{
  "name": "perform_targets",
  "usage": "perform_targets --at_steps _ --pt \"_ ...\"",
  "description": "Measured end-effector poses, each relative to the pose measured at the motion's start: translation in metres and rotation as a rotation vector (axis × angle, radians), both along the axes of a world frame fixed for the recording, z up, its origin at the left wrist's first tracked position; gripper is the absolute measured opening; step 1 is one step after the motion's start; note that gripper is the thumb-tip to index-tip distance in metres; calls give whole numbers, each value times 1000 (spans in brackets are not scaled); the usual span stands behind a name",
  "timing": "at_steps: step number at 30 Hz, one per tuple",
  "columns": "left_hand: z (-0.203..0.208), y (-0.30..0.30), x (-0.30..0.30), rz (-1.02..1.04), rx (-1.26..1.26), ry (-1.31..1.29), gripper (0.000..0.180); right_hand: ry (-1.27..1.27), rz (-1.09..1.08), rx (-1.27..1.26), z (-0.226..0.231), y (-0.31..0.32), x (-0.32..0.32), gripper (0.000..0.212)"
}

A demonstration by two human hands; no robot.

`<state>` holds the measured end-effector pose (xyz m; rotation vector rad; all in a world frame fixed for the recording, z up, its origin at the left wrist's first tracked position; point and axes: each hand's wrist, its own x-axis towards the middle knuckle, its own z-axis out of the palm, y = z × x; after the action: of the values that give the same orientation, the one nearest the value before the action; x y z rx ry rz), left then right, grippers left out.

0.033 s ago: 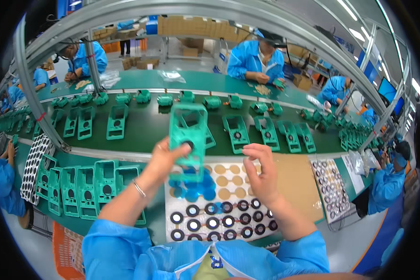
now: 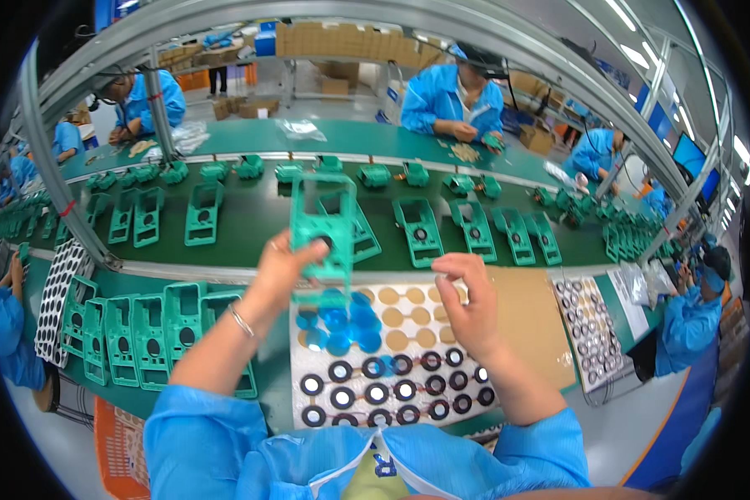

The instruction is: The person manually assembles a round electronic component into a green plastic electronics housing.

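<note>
My left hand (image 2: 287,271) grips a green plastic housing (image 2: 335,225) and holds it upright above the bench. My thumb presses by the round black part in the housing's middle. To the right, my right hand (image 2: 468,304) is raised with bent fingers and the thumb apart, and nothing shows in it. Below both hands lies a white sheet (image 2: 308,358) with rows of black ring-shaped speakers (image 2: 404,389) joined to thin wires. Tan round stickers (image 2: 419,316) and overlapping blue translucent discs (image 2: 337,321) cover its far part.
Green housings (image 2: 152,342) stand in a row at left. More housings (image 2: 418,229) and small green parts lie on the dark green conveyor (image 2: 267,225). Brown cardboard (image 2: 525,325) adjoins the sheet. Metal posts (image 2: 54,167) rise at left. Co-workers (image 2: 454,104) sit across and beside me.
My left hand, with the green housing, has shifted slightly left, away from my right hand. The whole view has moved a little. My right hand keeps nearly the same pose.
</note>
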<state>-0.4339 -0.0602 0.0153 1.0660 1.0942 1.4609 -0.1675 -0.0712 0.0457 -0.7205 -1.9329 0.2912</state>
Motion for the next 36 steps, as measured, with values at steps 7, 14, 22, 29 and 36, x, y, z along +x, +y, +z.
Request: perform_targets --at_steps 7,14,22,29,36 --pt "-52 121 -61 168 -250 251 16 -607 -163 -161 -18 10 53 15" --pt "-117 155 -140 250 -242 852 41 -887 -190 47 -55 16 52 19" --pt "-15 67 -57 442 171 1340 38 -1026 -113 95 -48 20 65 15" --pt "11 -60 14 -397 35 587 26 -317 124 -648 -26 20 49 7" --pt "6 -73 45 -635 -203 -297 34 -170 405 -253 -7 -17 -36 18"
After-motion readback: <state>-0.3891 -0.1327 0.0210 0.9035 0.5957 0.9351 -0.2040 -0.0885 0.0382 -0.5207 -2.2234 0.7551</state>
